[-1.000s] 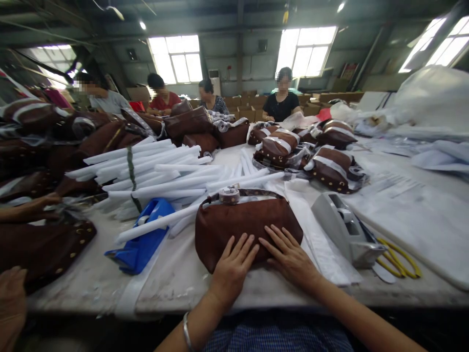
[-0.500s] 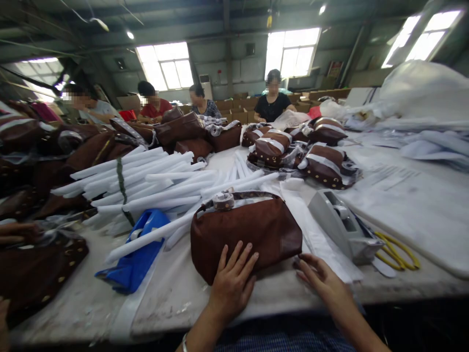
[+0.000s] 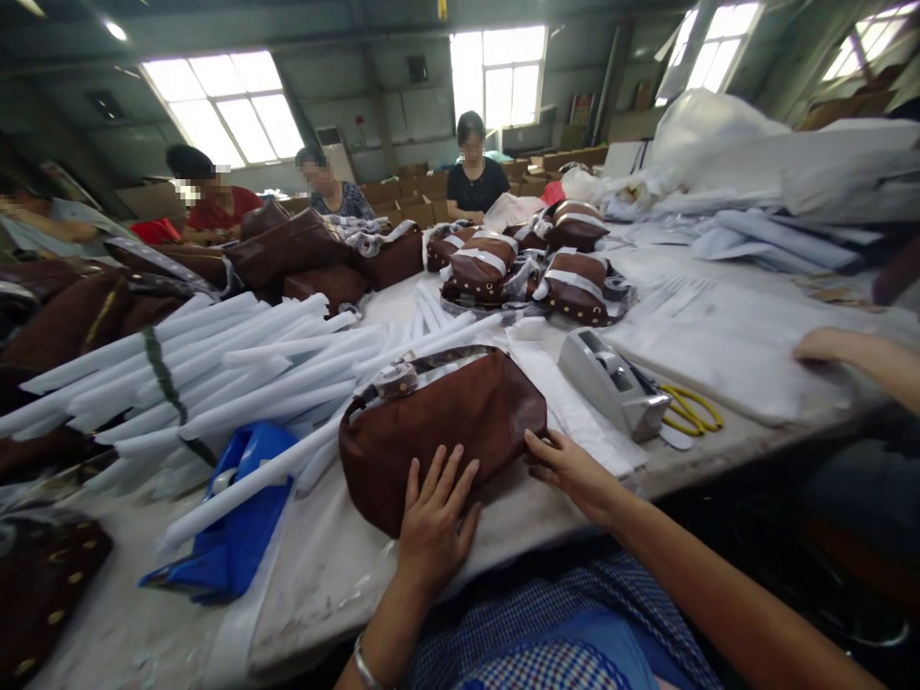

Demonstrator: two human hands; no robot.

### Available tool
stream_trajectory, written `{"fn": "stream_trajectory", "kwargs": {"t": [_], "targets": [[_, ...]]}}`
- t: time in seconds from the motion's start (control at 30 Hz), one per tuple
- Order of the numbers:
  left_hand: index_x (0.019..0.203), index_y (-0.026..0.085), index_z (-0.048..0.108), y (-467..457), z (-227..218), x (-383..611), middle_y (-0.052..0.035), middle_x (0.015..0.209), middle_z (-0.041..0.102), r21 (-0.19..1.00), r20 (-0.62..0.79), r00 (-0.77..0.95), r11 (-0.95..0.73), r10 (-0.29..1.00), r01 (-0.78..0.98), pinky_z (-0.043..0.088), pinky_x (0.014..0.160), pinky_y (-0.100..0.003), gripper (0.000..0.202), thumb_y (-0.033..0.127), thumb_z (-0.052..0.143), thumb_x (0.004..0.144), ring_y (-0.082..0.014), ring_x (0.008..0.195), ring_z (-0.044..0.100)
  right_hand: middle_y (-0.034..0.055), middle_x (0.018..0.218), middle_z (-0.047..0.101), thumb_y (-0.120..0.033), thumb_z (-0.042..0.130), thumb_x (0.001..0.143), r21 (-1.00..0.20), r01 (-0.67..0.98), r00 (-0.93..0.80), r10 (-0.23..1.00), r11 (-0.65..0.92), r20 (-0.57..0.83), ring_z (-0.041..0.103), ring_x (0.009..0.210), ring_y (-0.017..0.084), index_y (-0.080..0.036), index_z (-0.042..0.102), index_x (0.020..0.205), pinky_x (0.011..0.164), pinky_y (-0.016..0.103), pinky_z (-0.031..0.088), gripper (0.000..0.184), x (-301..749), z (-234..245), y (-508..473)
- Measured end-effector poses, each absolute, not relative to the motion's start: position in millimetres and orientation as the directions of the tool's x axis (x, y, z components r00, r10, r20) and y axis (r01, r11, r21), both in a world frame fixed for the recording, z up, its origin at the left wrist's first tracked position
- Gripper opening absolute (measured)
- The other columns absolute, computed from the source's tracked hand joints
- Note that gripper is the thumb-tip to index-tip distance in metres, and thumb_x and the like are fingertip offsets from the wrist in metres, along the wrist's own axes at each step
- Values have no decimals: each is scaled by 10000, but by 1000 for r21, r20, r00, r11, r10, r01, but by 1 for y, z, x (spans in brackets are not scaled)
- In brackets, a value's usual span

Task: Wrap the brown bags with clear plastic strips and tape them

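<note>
A dark brown handbag [image 3: 431, 431] lies on the worktable in front of me. Its strap, partly wrapped in clear film, arches along the top. My left hand [image 3: 440, 517] rests flat on the front of the bag, fingers spread. At the bag's lower right corner, my right hand [image 3: 571, 474] has its fingers closed on the edge; the fingertips are partly hidden. A white paper roll [image 3: 237, 494] ends close to the bag's left side, lying across a blue tape dispenser [image 3: 251, 517].
A grey tape dispenser [image 3: 610, 383] and yellow-handled scissors [image 3: 694, 410] lie to the right. Bundled white paper rolls [image 3: 194, 364] cover the left. Wrapped brown bags [image 3: 579, 287] sit farther back. Another person's hand [image 3: 834, 345] reaches in at right; several people sit across.
My view has swung right. My right hand has closed on the bag's corner, while my left stays flat on the bag. Another person's arm now shows at the right.
</note>
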State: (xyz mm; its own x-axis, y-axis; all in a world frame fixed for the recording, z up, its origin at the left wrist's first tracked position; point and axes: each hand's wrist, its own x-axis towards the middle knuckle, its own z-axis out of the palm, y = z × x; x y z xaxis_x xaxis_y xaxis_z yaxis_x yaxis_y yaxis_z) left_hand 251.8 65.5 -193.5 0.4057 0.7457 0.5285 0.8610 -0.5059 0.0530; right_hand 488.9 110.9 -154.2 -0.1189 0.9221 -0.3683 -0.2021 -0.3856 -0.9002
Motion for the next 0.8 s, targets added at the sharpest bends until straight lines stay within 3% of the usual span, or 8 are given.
{"fn": "stream_trajectory", "kwargs": {"t": [0.13, 0.27, 0.43, 0.57, 0.63, 0.7, 0.77, 0.8], "targets": [[1485, 253, 439, 60, -190, 248, -54, 1560, 426, 92, 531, 367, -483, 764, 871, 136, 1249, -534, 583, 308, 590, 925, -279, 1476, 337, 41, 1269, 656, -455, 844, 745, -873, -405, -50, 960, -272, -276, 600, 1205, 201, -253, 595, 1159, 1007, 319, 505, 523, 476, -144, 102], [1502, 244, 414, 56, -196, 250, -79, 1546, 440, 57, 576, 325, -433, 750, 900, 152, 1244, -554, 624, 286, 622, 915, -296, 1468, 351, 36, 1142, 711, -346, 885, 703, -769, -586, -56, 960, -255, -275, 673, 1081, 217, -241, 575, 1105, 1012, 386, 521, 518, 463, -134, 97], [1513, 247, 392, 58, -206, 253, -87, 1519, 475, -55, 727, 250, -308, 639, 950, 233, 1222, -543, 624, 121, 565, 928, -284, 1454, 377, 21, 1233, 690, -307, 849, 756, -770, -597, -59, 969, -226, -239, 666, 1115, 211, -296, 541, 1267, 1016, 394, 531, 597, 455, -120, 92], [1521, 225, 378, 65, -199, 245, -102, 1471, 534, -33, 795, 212, -308, 568, 951, 323, 1191, -491, 642, 134, 592, 922, -276, 1406, 455, 35, 1340, 635, -326, 789, 827, -822, -549, -134, 987, -152, -93, 587, 1252, 221, -290, 550, 1322, 1052, 384, 514, 551, 448, -101, 86], [1532, 203, 354, 68, -192, 238, -119, 1455, 550, -3, 812, 189, -321, 552, 947, 363, 1169, -479, 664, 150, 607, 920, -281, 1388, 478, 44, 1367, 616, -361, 744, 867, -869, -485, -180, 983, -102, -15, 576, 1266, 232, -290, 546, 1344, 1036, 403, 528, 522, 447, -95, 85], [1540, 189, 334, 69, -184, 231, -132, 1449, 553, 26, 825, 165, -327, 540, 945, 393, 1149, -476, 681, 145, 607, 918, -287, 1380, 486, 59, 1309, 651, -422, 662, 921, -952, -306, -225, 973, -17, 55, 628, 1189, 244, -278, 580, 1322, 980, 429, 562, 434, 455, -98, 88], [1545, 187, 324, 69, -176, 222, -137, 1447, 555, 58, 834, 130, -319, 536, 946, 424, 1126, -460, 690, 152, 610, 917, -288, 1365, 504, 73, 1235, 687, -442, 601, 950, -983, 34, -228, 959, 180, 168, 658, 1125, 257, -258, 647, 1249, 986, 464, 553, 354, 474, -111, 96], [1546, 192, 321, 69, -173, 218, -137, 1445, 557, 78, 839, 101, -303, 534, 950, 447, 1105, -443, 700, 166, 622, 915, -287, 1346, 524, 82, 1229, 690, -427, 583, 959, -926, 233, -223, 943, 298, 247, 652, 1134, 266, -247, 671, 1217, 1023, 480, 526, 327, 487, -121, 102]]}}
